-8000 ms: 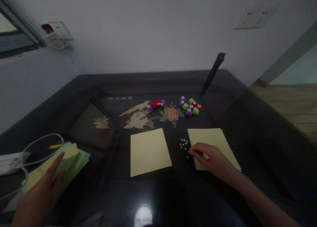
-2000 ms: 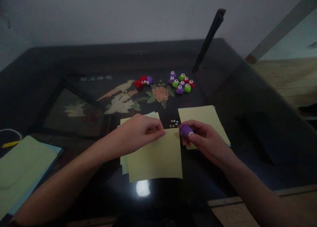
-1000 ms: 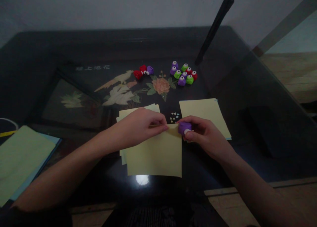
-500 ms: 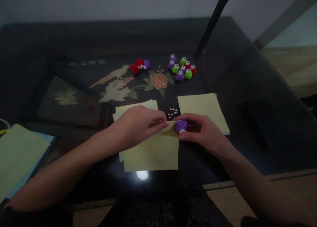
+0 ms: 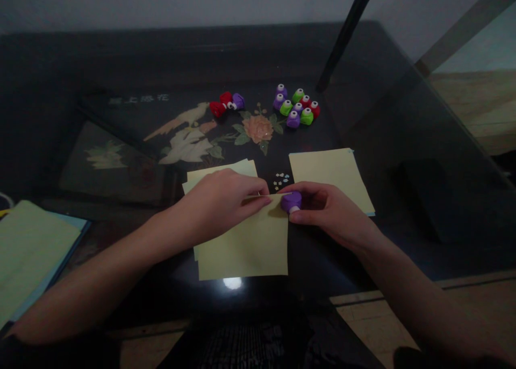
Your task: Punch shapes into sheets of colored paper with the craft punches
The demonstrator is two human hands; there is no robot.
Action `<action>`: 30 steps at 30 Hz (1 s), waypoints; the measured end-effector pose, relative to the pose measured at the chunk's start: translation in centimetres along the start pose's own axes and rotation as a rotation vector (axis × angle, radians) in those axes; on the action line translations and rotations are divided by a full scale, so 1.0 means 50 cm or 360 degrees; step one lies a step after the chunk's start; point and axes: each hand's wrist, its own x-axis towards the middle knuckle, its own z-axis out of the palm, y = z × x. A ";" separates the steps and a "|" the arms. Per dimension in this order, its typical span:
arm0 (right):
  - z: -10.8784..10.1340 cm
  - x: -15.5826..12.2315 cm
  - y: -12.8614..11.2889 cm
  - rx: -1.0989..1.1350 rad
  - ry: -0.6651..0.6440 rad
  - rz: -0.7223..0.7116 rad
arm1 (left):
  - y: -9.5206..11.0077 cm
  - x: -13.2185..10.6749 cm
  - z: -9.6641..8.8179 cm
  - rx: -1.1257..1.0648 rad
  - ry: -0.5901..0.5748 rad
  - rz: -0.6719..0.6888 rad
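My left hand (image 5: pixel 223 202) pinches the top edge of a pale yellow paper sheet (image 5: pixel 245 245) that lies over another yellow sheet (image 5: pixel 213 170) on the dark glass table (image 5: pixel 382 143). My right hand (image 5: pixel 326 210) is closed round a small purple paper punch (image 5: pixel 291 201), which sits on the sheet's top right corner. A few tiny punched paper shapes (image 5: pixel 281 180) lie just beyond the two hands.
A second yellow sheet (image 5: pixel 330 173) lies to the right. Several purple, green and red punches (image 5: pixel 296 106) cluster at the back, with a smaller group of red and purple punches (image 5: pixel 226 102) to their left. A green and blue paper stack (image 5: pixel 28 251) sits far left. A black pole (image 5: pixel 346 33) leans behind.
The purple punch in my right hand has moved from beside the sheet onto its top right corner. My left hand has kept its pinch on the top edge. The camera has tilted down.
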 end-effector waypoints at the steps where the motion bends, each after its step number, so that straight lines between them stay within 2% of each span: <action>1: 0.001 0.000 0.000 -0.0010 0.0012 -0.0006 | 0.001 0.000 0.000 0.0011 -0.0002 -0.0009; 5: 0.003 0.001 -0.003 -0.0061 0.0067 -0.0011 | 0.000 0.002 0.002 0.0038 0.0005 -0.0019; 13: 0.002 -0.004 -0.003 -0.0150 0.0050 -0.0046 | -0.005 0.009 0.001 -0.0095 -0.0072 0.0003; 30: 0.007 -0.005 -0.006 -0.0173 0.0086 -0.0071 | -0.002 0.009 -0.003 -0.0135 -0.0084 0.0032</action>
